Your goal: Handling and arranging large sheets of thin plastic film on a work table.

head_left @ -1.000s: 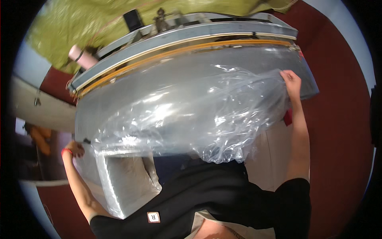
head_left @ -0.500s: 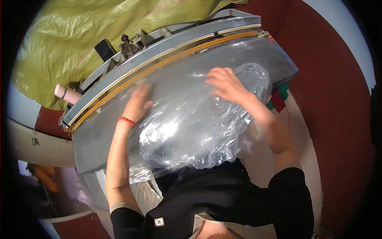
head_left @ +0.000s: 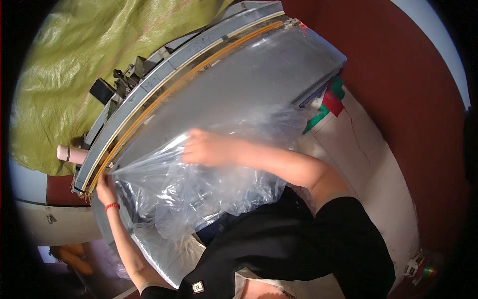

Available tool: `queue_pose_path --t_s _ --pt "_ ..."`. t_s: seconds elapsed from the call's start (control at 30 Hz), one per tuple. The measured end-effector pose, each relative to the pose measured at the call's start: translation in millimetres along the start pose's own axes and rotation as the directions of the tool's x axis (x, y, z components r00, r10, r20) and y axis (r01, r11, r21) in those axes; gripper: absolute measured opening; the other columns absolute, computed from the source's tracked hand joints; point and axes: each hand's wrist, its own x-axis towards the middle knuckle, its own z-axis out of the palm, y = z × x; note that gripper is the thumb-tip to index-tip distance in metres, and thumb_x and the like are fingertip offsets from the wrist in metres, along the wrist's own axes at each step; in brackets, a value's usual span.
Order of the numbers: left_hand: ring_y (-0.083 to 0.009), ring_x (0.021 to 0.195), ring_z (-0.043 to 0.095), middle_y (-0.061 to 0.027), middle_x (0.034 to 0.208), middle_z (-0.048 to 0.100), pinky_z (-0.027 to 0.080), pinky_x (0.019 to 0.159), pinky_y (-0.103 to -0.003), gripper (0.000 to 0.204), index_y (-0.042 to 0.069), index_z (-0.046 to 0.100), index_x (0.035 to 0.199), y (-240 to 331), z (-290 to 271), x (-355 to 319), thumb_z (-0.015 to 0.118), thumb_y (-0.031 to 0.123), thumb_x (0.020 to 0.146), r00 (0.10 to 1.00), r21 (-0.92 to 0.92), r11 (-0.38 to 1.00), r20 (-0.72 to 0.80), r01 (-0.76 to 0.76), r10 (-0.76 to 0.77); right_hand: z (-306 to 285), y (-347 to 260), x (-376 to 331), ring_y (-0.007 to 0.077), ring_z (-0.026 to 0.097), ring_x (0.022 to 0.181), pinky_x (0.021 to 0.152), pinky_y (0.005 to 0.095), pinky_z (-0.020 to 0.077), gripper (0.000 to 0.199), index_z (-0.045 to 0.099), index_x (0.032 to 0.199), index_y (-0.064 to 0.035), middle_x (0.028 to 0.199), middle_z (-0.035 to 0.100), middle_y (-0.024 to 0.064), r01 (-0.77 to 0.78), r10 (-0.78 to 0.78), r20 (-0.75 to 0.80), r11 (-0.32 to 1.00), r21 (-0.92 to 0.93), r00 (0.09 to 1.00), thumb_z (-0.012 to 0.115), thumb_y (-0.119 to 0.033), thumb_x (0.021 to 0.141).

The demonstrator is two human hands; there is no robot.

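A thin clear plastic sheet (head_left: 169,199) lies crumpled over the near part of the grey metal worktop (head_left: 239,82) and hangs down toward my lap. My left hand (head_left: 105,189), a red bead bracelet at its wrist, pinches an edge of the film at the left end of the worktop, close to the orange strip. Above the middle of the sheet, my right hand (head_left: 211,148) is closed on gathered film and slightly blurred. Taut folds of plastic run between the two hands.
Behind the worktop runs a long grey metal bar (head_left: 164,74) with an orange strip (head_left: 186,77) along it. A pink cylinder (head_left: 71,154) stands at its left end. Yellow-green woven sheeting (head_left: 99,45) lies beyond. Red and green cloth (head_left: 332,102) hangs at the right edge.
My left hand moved left and closed on the film's edge. My right hand came left and nearer, gripping film. The sheet was pulled toward me, baring more worktop. The view has shifted.
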Motion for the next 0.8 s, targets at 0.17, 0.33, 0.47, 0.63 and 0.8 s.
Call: queue_pose_path --t_s 0.17,0.33,0.47,0.63,0.8 --pt "-0.0275 0.114 0.041 -0.0138 0.121 0.046 0.032 0.095 -0.036 0.052 0.003 0.044 0.118 78.5 -3.5 -9.1 0.058 0.001 0.068 0.877 -0.178 0.864 0.013 -0.471 0.481 23.5 -14.8 27.8 0.0211 0.053 0.069 0.063 0.0339 0.0415 0.006 0.048 0.067 -0.0078 0.059 0.048 0.0048 0.014 0.000 -0.118 0.993 0.116 0.993 0.053 -0.005 0.067" --pt "-0.0244 0.103 0.051 -0.0130 0.108 0.054 0.038 0.088 -0.031 0.044 0.002 0.049 0.113 186.6 28.6 -29.3 0.058 0.005 0.069 0.701 -0.702 0.677 0.369 -0.222 0.611 23.8 -30.2 43.8 0.0273 0.055 0.069 0.055 0.0374 0.0445 0.011 0.053 0.081 -0.0034 0.074 0.055 0.0099 -0.007 0.045 -0.127 0.959 0.284 0.991 0.052 -0.001 0.070" --pt "-0.0245 0.078 0.062 -0.0154 0.078 0.061 0.045 0.068 -0.027 0.020 0.002 0.059 0.089 179.1 46.3 -28.5 0.055 0.003 0.070 0.793 -0.621 0.777 0.418 -0.108 0.444 -19.5 -39.6 32.1 0.0279 0.058 0.066 0.053 0.0382 0.0449 0.008 0.048 0.075 -0.0054 0.067 0.056 0.0094 -0.133 0.120 0.063 0.956 0.262 0.991 0.055 -0.009 0.074" --pt "-0.0312 0.055 0.056 -0.0116 0.062 0.055 0.043 0.049 -0.041 0.014 0.011 0.054 0.083 135.6 18.5 1.7 0.053 0.005 0.070 0.756 -0.035 0.761 0.090 -0.648 0.648 -73.0 -35.9 -23.0 0.0221 0.056 0.072 0.054 0.0338 0.0460 0.010 0.050 0.076 -0.0076 0.072 0.053 0.0054 -0.121 0.136 0.185 0.989 -0.090 0.973 0.055 -0.006 0.068" --pt "-0.0327 0.062 0.057 -0.0150 0.068 0.058 0.044 0.053 -0.042 0.012 0.010 0.055 0.086 34.0 -23.1 28.0 0.047 0.005 0.077 0.838 0.280 0.819 -0.079 -0.501 0.540 -151.5 -37.2 -112.0 0.0257 0.052 0.066 0.056 0.0353 0.0435 0.006 0.052 0.076 -0.0065 0.070 0.049 0.0097 -0.304 0.431 0.166 0.816 -0.492 0.887 0.055 -0.007 0.071"
